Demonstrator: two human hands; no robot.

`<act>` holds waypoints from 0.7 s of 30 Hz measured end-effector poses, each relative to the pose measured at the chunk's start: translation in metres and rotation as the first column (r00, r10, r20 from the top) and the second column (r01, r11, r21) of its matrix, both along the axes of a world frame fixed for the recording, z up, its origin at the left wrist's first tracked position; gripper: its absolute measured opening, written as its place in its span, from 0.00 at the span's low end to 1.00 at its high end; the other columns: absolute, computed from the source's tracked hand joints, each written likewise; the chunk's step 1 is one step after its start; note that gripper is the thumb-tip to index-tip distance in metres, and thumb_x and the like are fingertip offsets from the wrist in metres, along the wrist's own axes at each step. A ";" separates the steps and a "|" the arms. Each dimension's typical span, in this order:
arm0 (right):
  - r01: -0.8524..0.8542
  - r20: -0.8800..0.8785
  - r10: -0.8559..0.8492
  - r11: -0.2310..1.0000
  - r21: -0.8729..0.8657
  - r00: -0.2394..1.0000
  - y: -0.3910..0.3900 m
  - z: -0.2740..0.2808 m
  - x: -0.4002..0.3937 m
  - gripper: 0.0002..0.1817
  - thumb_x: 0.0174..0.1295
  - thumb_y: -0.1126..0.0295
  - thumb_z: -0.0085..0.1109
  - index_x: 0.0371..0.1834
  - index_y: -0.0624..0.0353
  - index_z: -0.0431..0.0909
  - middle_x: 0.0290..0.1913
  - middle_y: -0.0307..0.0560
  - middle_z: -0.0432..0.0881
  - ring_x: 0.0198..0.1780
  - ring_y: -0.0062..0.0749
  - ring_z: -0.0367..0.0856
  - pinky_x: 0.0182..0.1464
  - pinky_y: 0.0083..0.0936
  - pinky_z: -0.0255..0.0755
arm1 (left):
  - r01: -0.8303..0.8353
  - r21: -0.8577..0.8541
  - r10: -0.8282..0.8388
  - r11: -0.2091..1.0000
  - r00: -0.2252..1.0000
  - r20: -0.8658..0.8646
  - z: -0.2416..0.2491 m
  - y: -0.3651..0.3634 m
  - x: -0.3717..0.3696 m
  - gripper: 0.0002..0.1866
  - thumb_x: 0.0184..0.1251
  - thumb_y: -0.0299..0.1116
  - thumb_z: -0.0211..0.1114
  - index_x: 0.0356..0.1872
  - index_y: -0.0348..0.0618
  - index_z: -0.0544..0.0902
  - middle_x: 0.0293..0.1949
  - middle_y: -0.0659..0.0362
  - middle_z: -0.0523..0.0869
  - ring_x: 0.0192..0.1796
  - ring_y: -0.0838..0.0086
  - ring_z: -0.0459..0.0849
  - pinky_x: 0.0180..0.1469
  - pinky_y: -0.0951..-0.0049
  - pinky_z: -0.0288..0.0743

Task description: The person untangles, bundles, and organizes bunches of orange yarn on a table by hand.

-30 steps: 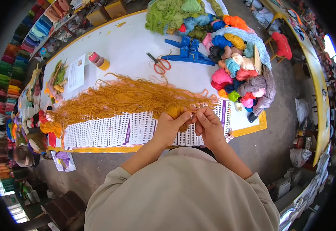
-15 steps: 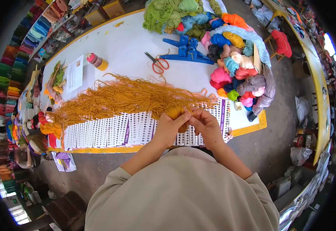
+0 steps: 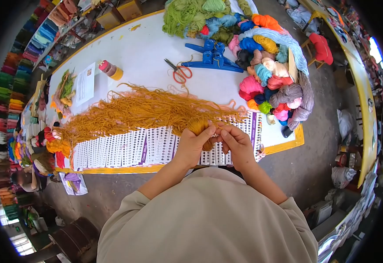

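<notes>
I am wearing a beige top, and just past it my two hands are meeting over the near edge of the desk (image 3: 147, 52). My left hand (image 3: 192, 147) is closing around a small wound ball (image 3: 200, 127) of mustard yarn, gripping it from below with the fingers curled up over it. My right hand (image 3: 235, 142) is pinching a strand right beside the ball, at about 3 o'clock from it, thumb and fingertips pressed together. The two hands are touching, and the left one is the nearer to the ball since it is holding it.

From the ball the loose yarn (image 3: 134, 111) is running away toward 10 o'clock, its long axis lying left to right across the desk, spreading into a tangled sheaf that is reaching the far left end. Under it a row of white cards (image 3: 125, 151) is lying along the near edge.

Farther out, at 12 o'clock, red-handled scissors (image 3: 180, 72) are resting beside a blue tool (image 3: 213, 57). At 1 to 2 o'clock a heap of coloured skeins (image 3: 266, 65) is piling up, with green yarn (image 3: 187, 17) beyond it. At 11 o'clock a spool (image 3: 111, 69) is lying beside a paper sheet (image 3: 85, 83).
</notes>
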State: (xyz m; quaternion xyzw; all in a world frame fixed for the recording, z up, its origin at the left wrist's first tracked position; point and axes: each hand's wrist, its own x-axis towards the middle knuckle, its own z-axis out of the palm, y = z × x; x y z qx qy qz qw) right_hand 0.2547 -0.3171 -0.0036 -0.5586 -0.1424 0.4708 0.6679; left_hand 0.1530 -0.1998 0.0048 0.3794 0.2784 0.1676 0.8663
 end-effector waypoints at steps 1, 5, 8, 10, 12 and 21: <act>0.001 -0.001 -0.001 1.000 0.001 1.000 0.000 0.000 0.000 0.12 0.71 0.67 0.52 0.50 0.62 0.79 0.33 0.37 0.82 0.26 0.12 0.70 0.28 0.11 0.66 | 0.001 0.001 -0.001 1.000 1.000 -0.001 -0.003 0.001 -0.001 0.10 0.68 0.32 0.64 0.45 0.37 0.80 0.43 0.56 0.85 0.44 0.73 0.83 0.48 0.70 0.79; 0.000 0.051 -0.001 1.000 0.025 0.999 -0.004 -0.004 -0.001 0.10 0.70 0.68 0.54 0.48 0.60 0.80 0.33 0.35 0.81 0.28 0.11 0.71 0.29 0.11 0.66 | 0.066 -0.027 -0.067 0.997 0.998 -0.013 -0.009 0.000 -0.003 0.11 0.67 0.31 0.65 0.47 0.37 0.80 0.44 0.56 0.85 0.45 0.74 0.82 0.48 0.72 0.77; -0.021 0.085 0.019 0.999 0.027 0.996 -0.004 -0.004 0.000 0.08 0.69 0.69 0.55 0.46 0.59 0.81 0.33 0.32 0.80 0.29 0.11 0.71 0.29 0.11 0.65 | 0.050 -0.044 -0.050 0.998 0.999 -0.005 -0.006 -0.001 -0.002 0.12 0.66 0.31 0.65 0.47 0.38 0.80 0.45 0.55 0.85 0.45 0.75 0.82 0.48 0.73 0.76; -0.037 0.103 0.034 0.999 0.025 0.994 -0.005 -0.004 -0.001 0.08 0.69 0.70 0.56 0.45 0.58 0.82 0.33 0.31 0.80 0.30 0.11 0.70 0.29 0.11 0.65 | 0.049 -0.040 -0.048 0.998 0.999 0.013 -0.001 -0.002 0.000 0.12 0.65 0.30 0.66 0.48 0.38 0.80 0.45 0.55 0.85 0.44 0.75 0.82 0.47 0.73 0.75; -0.086 0.204 0.075 0.995 0.045 0.976 -0.006 -0.009 -0.001 0.07 0.69 0.70 0.56 0.45 0.58 0.82 0.33 0.31 0.79 0.29 0.11 0.70 0.29 0.11 0.65 | 0.072 -0.040 -0.072 0.997 0.997 -0.009 0.003 -0.001 0.001 0.12 0.65 0.29 0.66 0.47 0.37 0.80 0.45 0.54 0.85 0.43 0.75 0.81 0.47 0.73 0.75; -0.020 0.037 0.019 0.999 0.032 0.999 -0.006 -0.006 0.000 0.11 0.70 0.68 0.55 0.47 0.61 0.81 0.33 0.35 0.82 0.27 0.12 0.71 0.28 0.11 0.66 | 0.008 -0.066 -0.009 0.998 1.000 -0.016 -0.005 -0.004 0.003 0.14 0.66 0.34 0.67 0.46 0.34 0.84 0.37 0.62 0.85 0.37 0.82 0.80 0.39 0.83 0.74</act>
